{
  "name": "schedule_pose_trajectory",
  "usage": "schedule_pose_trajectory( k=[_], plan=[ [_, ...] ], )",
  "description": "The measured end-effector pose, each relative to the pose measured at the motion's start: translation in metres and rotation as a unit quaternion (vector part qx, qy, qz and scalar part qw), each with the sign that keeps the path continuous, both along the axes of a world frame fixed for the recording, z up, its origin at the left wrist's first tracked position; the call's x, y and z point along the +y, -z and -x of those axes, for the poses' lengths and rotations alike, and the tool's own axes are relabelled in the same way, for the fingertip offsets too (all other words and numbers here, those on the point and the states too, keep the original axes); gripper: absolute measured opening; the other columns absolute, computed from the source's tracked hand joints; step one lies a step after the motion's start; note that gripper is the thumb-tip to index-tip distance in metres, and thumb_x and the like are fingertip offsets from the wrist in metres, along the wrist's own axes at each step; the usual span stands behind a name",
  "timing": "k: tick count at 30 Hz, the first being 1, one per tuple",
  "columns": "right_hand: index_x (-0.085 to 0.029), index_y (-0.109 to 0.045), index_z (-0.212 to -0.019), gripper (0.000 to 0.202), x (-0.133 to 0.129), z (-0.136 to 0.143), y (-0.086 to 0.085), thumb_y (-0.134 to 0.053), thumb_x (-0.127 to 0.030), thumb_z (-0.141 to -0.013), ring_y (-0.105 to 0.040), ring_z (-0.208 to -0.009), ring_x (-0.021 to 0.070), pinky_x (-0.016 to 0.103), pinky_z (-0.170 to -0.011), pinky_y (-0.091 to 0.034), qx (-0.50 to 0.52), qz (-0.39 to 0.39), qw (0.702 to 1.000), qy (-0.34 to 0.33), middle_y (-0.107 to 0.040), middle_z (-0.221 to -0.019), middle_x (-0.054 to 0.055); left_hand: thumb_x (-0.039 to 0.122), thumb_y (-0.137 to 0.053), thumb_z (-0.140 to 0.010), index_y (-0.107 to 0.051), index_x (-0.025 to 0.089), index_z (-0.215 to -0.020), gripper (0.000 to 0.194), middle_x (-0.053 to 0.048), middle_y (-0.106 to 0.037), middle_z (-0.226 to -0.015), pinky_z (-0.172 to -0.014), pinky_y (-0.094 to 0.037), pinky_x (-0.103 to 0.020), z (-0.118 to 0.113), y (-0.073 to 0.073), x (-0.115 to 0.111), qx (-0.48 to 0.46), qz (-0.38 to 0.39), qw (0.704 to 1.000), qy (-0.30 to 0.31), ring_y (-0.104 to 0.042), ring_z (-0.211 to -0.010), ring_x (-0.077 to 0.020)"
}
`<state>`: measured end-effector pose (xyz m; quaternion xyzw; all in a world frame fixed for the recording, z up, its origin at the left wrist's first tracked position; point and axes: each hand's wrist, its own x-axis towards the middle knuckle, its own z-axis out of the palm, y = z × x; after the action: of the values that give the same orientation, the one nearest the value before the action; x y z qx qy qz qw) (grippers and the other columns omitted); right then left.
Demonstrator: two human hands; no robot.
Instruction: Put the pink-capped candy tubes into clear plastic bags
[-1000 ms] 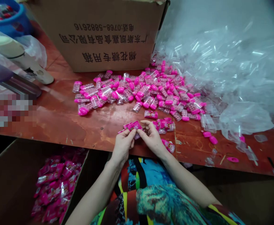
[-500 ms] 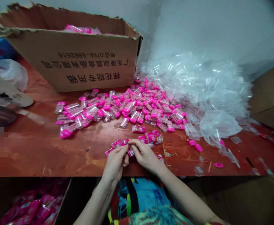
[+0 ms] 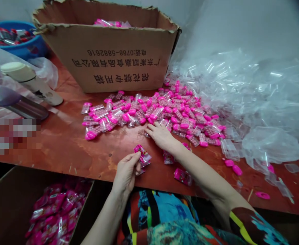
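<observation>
Lower carton: (image 3: pixel 6 200) sitting below the surface (image 3: pixel 93 160) on your left, holding many pink printed packs (image 3: pixel 54 211); judging these as done.
Left grip: your left hand (image 3: pixel 127 168) is pinching printed pink wraps (image 3: pixel 142 154) between thumb and fingers, over the surface near its front edge; this batch is looking unfinished.
Stray packs: a few more printed ones (image 3: pixel 182 177) are lying by your right forearm, apart from the left hand; can't tell if they're complete.
Right grip: your right hand (image 3: pixel 161 136) is sitting at the pile's near edge, fingers bent over a clear tube (image 3: pixel 144 133); can't tell if they're grasping it.
Tube pile: (image 3: pixel 139 117) pink-capped, bead-filled, no print showing; judging plenty left.
Tall box: (image 3: pixel 113 58) standing behind the pile, holding more pink-topped pieces.
Clear plastic heap: (image 3: pixel 241 88) spreading along the wall, right of the box.
</observation>
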<state>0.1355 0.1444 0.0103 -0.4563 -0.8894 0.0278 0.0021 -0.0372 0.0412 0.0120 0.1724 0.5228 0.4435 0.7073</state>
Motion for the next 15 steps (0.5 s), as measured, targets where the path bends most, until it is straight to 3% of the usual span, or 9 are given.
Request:
schedule_pose_trajectory(
  k=[3,5,9,12,15],
  plan=[
    [-0.024,-0.063,-0.133,0.041,-0.016,-0.009,0.005,-0.046,-0.011,-0.098,-0.047,-0.123,0.03,0.046,-0.099,-0.041,0.04,0.015,0.999,-0.032,-0.048,-0.148,0.013,0.042,-0.082,-0.071,-0.057,0.015,-0.064,0.037,0.005,-0.046,-0.041,-0.04,-0.025,-0.019,0.012,0.0,-0.001,0.001,-0.003,1.0,-0.024,-0.034,-0.036,-0.0059],
    [-0.025,-0.061,-0.136,0.045,-0.025,-0.016,0.007,-0.045,-0.009,-0.097,-0.044,-0.128,0.0297,0.045,-0.1,-0.04,0.085,0.001,0.996,0.008,-0.045,-0.151,0.014,0.041,-0.083,-0.071,-0.057,0.015,-0.064,0.037,0.005,-0.047,-0.041,-0.04,-0.026,-0.018,0.018,0.0,-0.002,0.005,-0.005,0.999,-0.036,-0.036,-0.037,-0.0062],
    [-0.014,-0.063,-0.131,0.038,-0.035,-0.01,0.008,-0.042,-0.015,-0.1,-0.054,-0.112,0.0292,0.044,-0.096,-0.041,0.137,-0.03,0.974,0.178,-0.065,-0.123,0.017,0.04,-0.084,-0.069,-0.059,0.015,-0.069,0.035,0.005,-0.047,-0.042,-0.039,-0.026,-0.018,0.023,0.0,0.0,0.003,-0.009,0.998,-0.057,-0.038,-0.038,-0.0066],
    [-0.013,-0.065,-0.124,0.036,-0.04,0.012,0.012,-0.048,-0.035,-0.101,-0.056,-0.105,0.0332,0.049,-0.093,-0.039,0.118,-0.008,0.974,0.195,-0.071,-0.108,0.016,0.039,-0.084,-0.07,-0.058,0.016,-0.07,0.035,0.005,-0.048,-0.041,-0.039,-0.026,-0.017,0.021,0.0,0.0,-0.008,-0.009,0.998,-0.061,-0.037,-0.037,-0.0066],
    [-0.011,-0.058,-0.133,0.045,-0.044,0.028,0.018,-0.055,-0.037,-0.097,-0.057,-0.105,0.0345,0.051,-0.092,-0.039,0.147,0.015,0.968,0.201,-0.07,-0.111,0.018,0.039,-0.083,-0.071,-0.056,0.016,-0.07,0.035,0.005,-0.048,-0.042,-0.039,-0.027,-0.017,0.02,-0.001,-0.001,-0.023,-0.008,0.997,-0.067,-0.038,-0.038,-0.0068]
  ],
)
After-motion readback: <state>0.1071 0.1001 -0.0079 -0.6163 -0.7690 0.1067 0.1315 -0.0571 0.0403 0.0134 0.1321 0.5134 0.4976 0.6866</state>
